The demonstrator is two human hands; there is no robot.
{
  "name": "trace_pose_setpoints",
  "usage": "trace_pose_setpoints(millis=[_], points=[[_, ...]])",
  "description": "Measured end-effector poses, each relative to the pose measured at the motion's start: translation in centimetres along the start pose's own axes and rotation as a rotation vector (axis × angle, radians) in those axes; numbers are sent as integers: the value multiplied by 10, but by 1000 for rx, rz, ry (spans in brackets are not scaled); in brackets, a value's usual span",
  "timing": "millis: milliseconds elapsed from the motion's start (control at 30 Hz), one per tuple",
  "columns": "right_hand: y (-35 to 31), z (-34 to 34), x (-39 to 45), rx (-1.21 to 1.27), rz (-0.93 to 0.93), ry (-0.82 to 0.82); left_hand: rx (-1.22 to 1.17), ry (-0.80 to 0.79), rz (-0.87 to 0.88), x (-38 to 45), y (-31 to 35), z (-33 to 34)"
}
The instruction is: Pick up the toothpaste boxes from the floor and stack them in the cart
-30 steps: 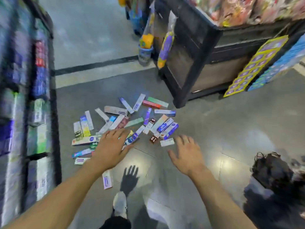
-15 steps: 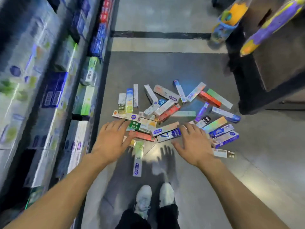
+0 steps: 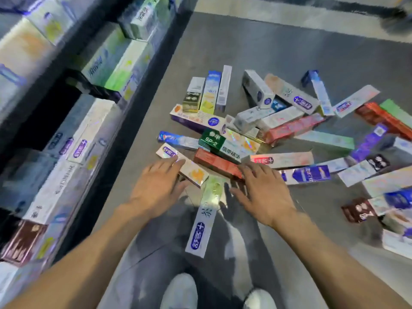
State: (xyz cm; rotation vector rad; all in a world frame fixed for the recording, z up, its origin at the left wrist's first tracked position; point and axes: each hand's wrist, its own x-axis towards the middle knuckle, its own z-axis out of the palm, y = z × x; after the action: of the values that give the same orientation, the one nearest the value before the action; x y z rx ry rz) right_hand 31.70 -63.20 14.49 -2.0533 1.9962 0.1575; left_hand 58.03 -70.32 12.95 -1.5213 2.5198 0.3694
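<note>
Grey shop floor [image 3: 289, 52] by shelves [image 3: 73, 121] | toothpaste boxes [image 3: 256, 134] spilled in a heap | left hand [image 3: 156, 188], right hand [image 3: 265, 192] flat, fingers spread, holding nothing, low over near boxes, likely to scoop some up

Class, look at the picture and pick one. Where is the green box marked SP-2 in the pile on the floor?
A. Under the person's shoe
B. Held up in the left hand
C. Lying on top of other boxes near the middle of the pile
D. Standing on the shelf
C: the green SP-2 box lies across other toothpaste boxes beyond both hands, with the red box partly under its near edge.
</note>
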Motion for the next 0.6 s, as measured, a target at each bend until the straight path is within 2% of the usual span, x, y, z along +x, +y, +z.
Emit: trace_pose_setpoints(millis=[233, 300, 400, 500, 600], points=[[-8, 92, 35, 41, 12, 50, 29, 34, 1, 27, -40, 92], [-19, 111, 35, 159, 138, 29, 28, 42, -16, 28, -47, 104], [-44, 135, 23, 515, 424, -82, 18, 47, -22, 20, -51, 109], [-64, 150, 15, 610, 491, -144, 80, 24, -17, 7, -59, 107], [-76, 156, 20, 629, 493, -115, 78, 13, -53, -2, -64, 112]])
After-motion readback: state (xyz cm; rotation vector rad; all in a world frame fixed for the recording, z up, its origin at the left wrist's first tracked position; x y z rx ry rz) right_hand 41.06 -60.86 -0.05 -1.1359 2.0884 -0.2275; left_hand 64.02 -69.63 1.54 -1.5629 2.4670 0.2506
